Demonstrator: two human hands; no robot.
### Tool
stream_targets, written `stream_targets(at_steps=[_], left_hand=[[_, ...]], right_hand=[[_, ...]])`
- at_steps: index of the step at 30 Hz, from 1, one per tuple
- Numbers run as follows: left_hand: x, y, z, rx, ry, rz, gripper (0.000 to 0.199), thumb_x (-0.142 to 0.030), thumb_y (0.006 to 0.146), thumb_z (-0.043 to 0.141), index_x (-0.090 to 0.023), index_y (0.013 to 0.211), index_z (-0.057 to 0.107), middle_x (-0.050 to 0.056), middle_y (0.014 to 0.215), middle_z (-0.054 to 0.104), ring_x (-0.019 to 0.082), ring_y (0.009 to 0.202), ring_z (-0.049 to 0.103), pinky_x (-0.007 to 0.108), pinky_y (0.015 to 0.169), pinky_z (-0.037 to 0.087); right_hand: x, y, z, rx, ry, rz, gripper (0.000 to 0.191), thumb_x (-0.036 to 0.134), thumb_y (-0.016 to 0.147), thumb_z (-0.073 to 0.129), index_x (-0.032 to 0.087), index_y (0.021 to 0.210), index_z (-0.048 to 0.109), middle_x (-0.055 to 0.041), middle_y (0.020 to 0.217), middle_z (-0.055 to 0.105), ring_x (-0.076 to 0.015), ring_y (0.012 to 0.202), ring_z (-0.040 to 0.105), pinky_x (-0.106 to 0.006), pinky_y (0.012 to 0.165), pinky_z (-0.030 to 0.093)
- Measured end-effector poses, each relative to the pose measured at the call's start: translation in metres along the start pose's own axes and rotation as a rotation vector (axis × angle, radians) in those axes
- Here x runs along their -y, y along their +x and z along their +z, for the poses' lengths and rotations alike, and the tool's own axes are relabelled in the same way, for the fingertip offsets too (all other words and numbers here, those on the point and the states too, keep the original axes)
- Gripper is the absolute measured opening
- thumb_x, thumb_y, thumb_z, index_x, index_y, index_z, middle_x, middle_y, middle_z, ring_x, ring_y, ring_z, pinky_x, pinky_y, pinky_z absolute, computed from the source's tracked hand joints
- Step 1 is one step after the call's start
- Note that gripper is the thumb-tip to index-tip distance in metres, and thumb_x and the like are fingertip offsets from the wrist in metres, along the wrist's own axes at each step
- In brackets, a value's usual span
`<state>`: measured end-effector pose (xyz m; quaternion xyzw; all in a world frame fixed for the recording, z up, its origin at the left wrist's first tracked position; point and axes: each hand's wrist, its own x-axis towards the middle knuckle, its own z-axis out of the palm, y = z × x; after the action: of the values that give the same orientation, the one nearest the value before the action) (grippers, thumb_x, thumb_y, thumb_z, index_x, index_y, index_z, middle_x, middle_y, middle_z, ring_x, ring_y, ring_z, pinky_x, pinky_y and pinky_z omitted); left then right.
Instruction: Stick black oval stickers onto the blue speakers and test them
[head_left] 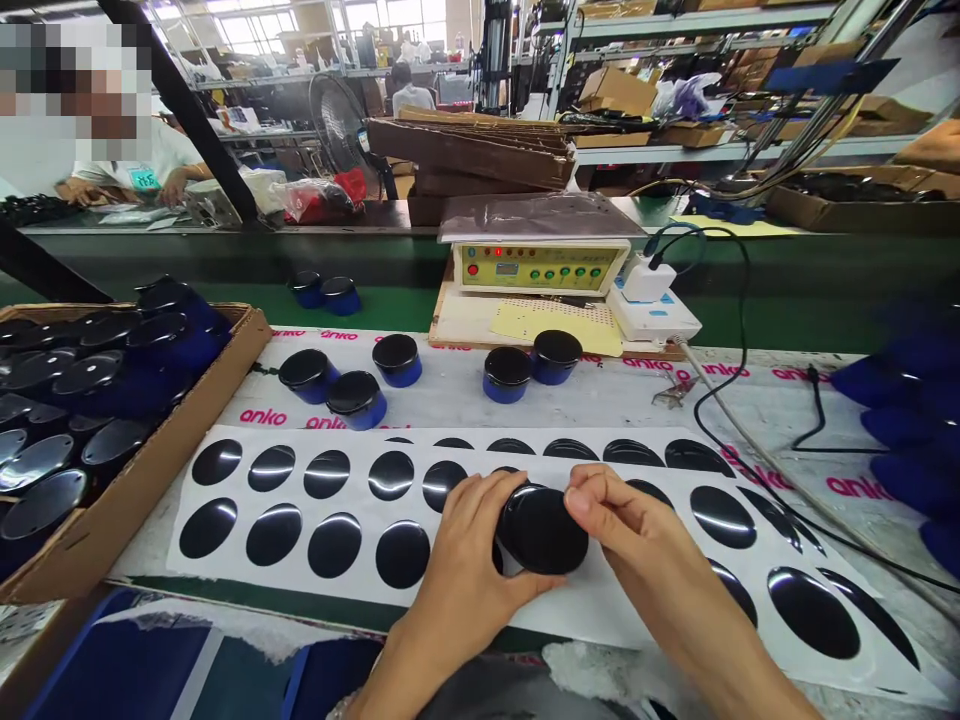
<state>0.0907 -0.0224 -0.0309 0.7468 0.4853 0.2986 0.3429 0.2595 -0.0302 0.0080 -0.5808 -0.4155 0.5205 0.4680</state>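
A round part with a glossy black top [546,530] is held over white sheets in the middle. My left hand [472,560] wraps round its left side, thumb along the near edge. The fingers of my right hand [637,530] are pinched at the upper right edge of the black top; whether they grip anything thin there is too small to tell. Beneath lie white sheets [300,590] with rows of black glossy discs [403,553]. Beyond them, several blue parts with black tops [397,360] stand on the table.
A cardboard box [172,430] full of blue-black parts is at the left. Behind stand a control unit [540,268] and a white power strip [652,308], with cables at the right. Blurred blue parts [907,400] are at the right edge. A person sits at the upper left.
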Motion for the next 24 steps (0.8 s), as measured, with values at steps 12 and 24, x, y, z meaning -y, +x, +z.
stream_targets(at_steps=[12, 24], left_hand=[[-0.001, 0.001, -0.002, -0.006, 0.069, 0.088, 0.073, -0.038, 0.07, 0.078, -0.028, 0.13, 0.038, 0.007, 0.131, 0.055, 0.028, 0.123, 0.049, 0.05, 0.104, 0.04], [0.0, 0.003, 0.0, -0.014, 0.092, 0.104, 0.073, -0.037, 0.07, 0.078, -0.027, 0.129, 0.037, 0.007, 0.131, 0.056, 0.029, 0.123, 0.05, 0.052, 0.105, 0.038]], right_hand=[[-0.015, 0.001, 0.005, 0.038, 0.085, 0.043, 0.033, 0.043, 0.079, 0.066, 0.02, 0.062, 0.052, 0.0, 0.086, 0.046, -0.0158, 0.081, 0.046, -0.028, 0.072, 0.038], [-0.013, 0.001, 0.012, -0.092, -0.183, -0.184, 0.029, 0.043, 0.082, 0.062, 0.022, 0.064, 0.052, -0.0001, 0.076, 0.049, -0.0165, 0.073, 0.05, -0.029, 0.067, 0.042]])
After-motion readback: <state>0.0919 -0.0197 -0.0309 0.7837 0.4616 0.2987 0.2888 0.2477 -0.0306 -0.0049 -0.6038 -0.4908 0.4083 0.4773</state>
